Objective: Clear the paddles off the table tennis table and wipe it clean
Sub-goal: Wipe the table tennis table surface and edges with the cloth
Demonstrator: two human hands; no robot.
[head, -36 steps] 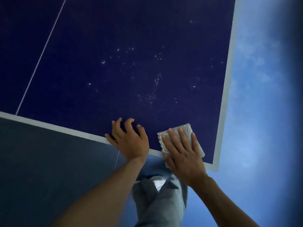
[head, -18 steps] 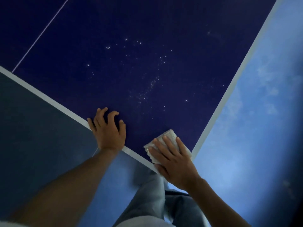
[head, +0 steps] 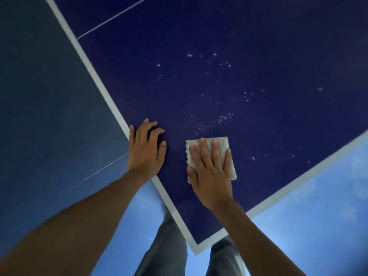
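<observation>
Two hands lie apart on the dark blue table-tennis bench. The left hand rests by the white edge stripe, fingers loosely bent, holding nothing. At its 3 o'clock, the right hand presses flat, fingers straight, on a white crumpled square cloth. Small white specks scatter at the cloth's 12 o'clock.

You have two hands in view, a left hand and a right hand, one worktop, one white cloth, and scattered white specks, too many to count.
</observation>
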